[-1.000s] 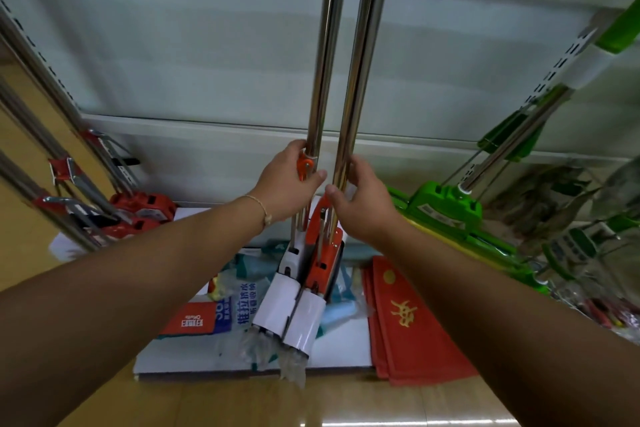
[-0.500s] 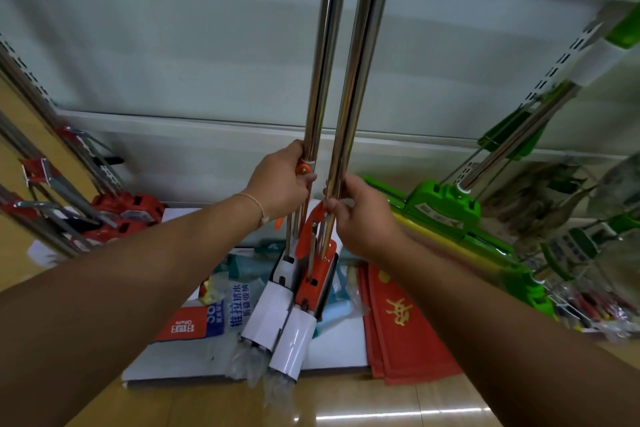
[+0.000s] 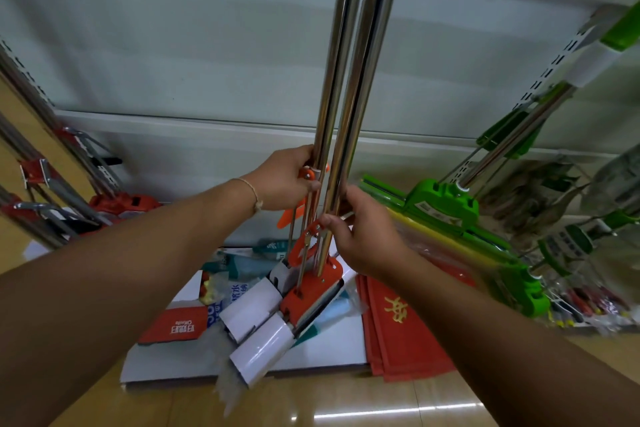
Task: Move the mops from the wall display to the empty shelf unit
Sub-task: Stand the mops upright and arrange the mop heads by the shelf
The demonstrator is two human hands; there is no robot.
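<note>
Pale shelf backing (image 3: 173,45) behind; cluttered base shelf (image 3: 329,347) below the hands. Left hand (image 3: 284,180) wraps the left mop (image 3: 337,80); right hand (image 3: 363,236) grips the right mop (image 3: 367,80) alongside. Risk: the dangling heads (image 3: 256,350) snag the packets (image 3: 239,274), or the poles clash and twist loose.

Am gripping two orange mops (image 3: 360,80), one per hand: left hand (image 3: 282,180), right hand (image 3: 369,239), both above one white base shelf (image 3: 329,357). Am seeing at least two green mops (image 3: 443,201) right of base shelf, three red-fitted poles (image 3: 38,170) left of it. Red mats (image 3: 405,329) stacked at its right edge, number unclear.
</note>
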